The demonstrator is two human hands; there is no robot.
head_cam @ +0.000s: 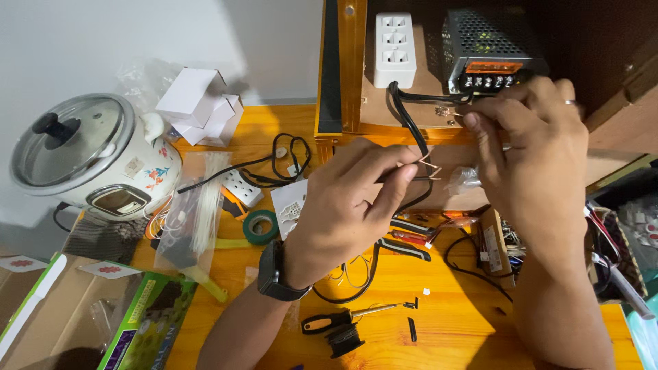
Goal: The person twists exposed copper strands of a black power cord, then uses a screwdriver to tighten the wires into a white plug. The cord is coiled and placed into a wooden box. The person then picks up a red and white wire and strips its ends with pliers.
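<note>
Now, left hand (356, 199): fingers pinched on a black cable (409, 127), bared copper ends fanned out past the fingertips.
Right hand (531, 144): fingertips pressed together on a small wire end just below the power supply's terminal strip (488, 81).
Cable axis: runs upright from the left hand's pinch toward the power supply (488, 48) on the wooden board (353, 75); terminals lie above and right of the copper ends.
Nearer hand: right, almost touching the terminals.
Counter (452, 322) near edge: screwdriver (343, 318), wire spool (345, 339).
Counter left side: rice cooker (89, 161), green tape roll (260, 226).
</note>
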